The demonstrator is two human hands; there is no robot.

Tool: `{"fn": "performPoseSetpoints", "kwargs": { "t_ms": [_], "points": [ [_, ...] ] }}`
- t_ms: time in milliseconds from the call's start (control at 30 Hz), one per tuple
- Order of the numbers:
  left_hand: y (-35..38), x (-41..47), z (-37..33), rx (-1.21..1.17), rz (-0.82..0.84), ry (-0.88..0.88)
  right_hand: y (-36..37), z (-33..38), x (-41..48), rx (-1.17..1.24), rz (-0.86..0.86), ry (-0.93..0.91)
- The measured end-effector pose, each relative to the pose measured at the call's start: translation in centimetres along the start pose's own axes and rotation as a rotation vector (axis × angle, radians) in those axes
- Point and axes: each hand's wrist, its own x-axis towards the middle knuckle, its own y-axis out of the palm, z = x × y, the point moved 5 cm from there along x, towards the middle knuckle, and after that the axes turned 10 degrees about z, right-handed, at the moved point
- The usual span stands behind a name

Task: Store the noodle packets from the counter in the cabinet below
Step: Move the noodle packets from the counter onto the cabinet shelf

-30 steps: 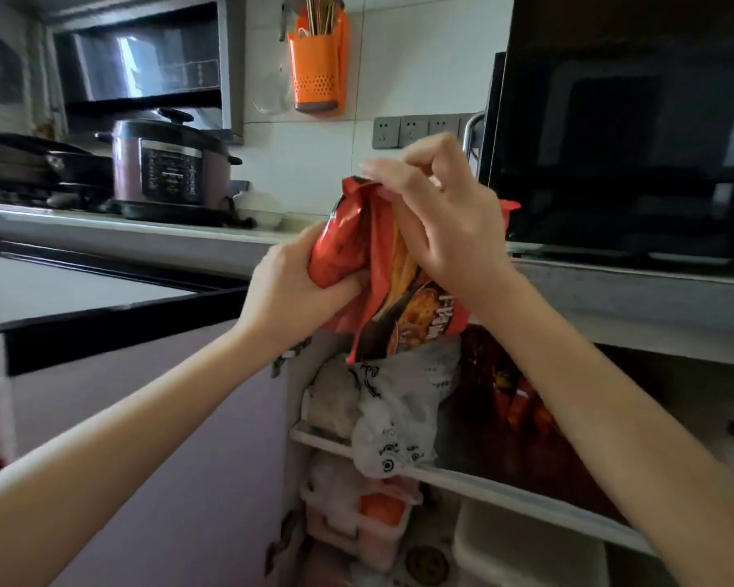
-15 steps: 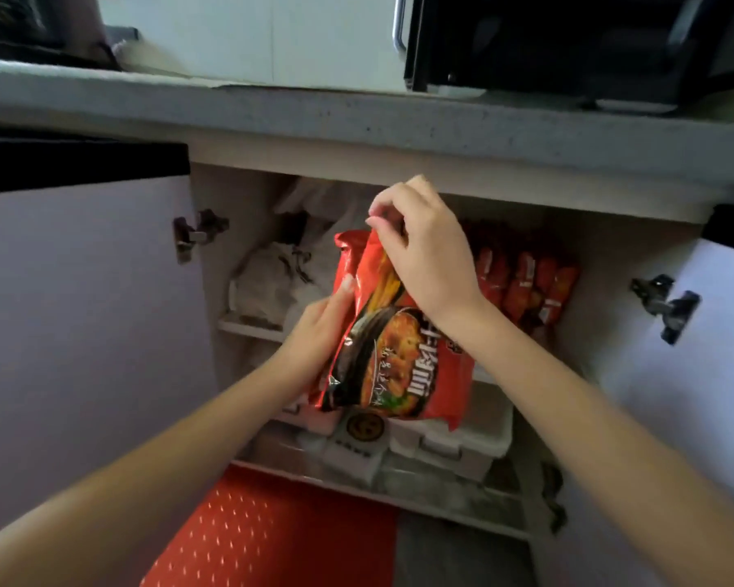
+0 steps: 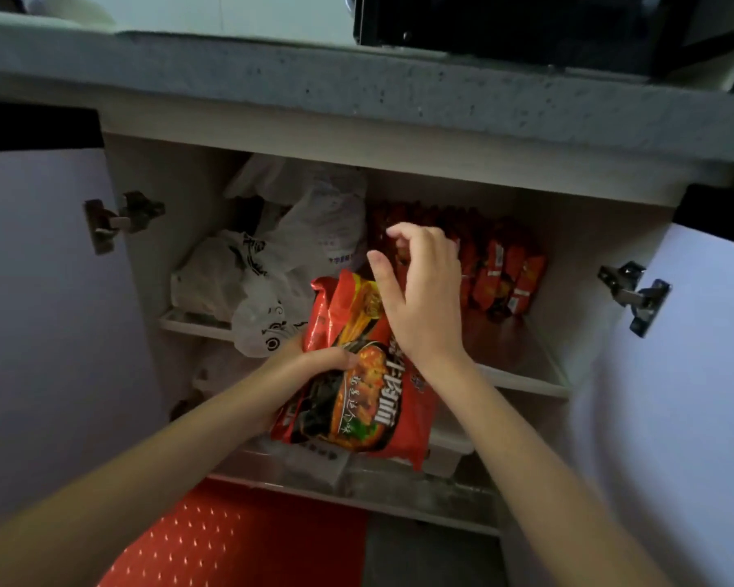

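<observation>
Head view finds the noodle packet (image 3: 357, 374) not yet stored, clamped in left hand (image 3: 314, 362) fingers before the cabinet shelf (image 3: 522, 381), right hand (image 3: 424, 298) fingers apart above it, more packets (image 3: 501, 273) already standing behind on that shelf.

Dim, soft daylight from above the counter (image 3: 357, 91); cabinet (image 3: 505, 197) interior shadowed; edges bowed by wide-angle distortion; lower right forearm blurred, overall soft focus.
</observation>
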Motion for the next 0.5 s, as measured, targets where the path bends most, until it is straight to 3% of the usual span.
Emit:
{"fn": "performPoseSetpoints", "kwargs": {
  "t_ms": [67, 167, 267, 367, 500],
  "points": [
    [-1.2, 0.4, -0.1, -0.001, -0.060, -0.005, -0.5, -2.4, -0.8, 0.096, 0.058, 0.216],
    [-2.8, 1.1, -1.1, -0.009, -0.138, 0.008, 1.4, -6.8, -3.3, 0.652, 0.398, 0.678],
    [-2.6, 2.2, -2.2, 0.045, -0.142, -0.008, 4.4, -7.3, -6.1, 1.096, 0.693, 0.847],
    [-1.8, 2.7, -3.1, 0.127, -0.081, -0.028, 6.2, -7.5, -6.8, 1.321, 0.617, 0.876],
    [-0.7, 3.2, -3.3, -0.017, 0.070, 0.059, 6.8, -7.0, -6.0, 1.754, 0.404, 0.890]
  ]
}}
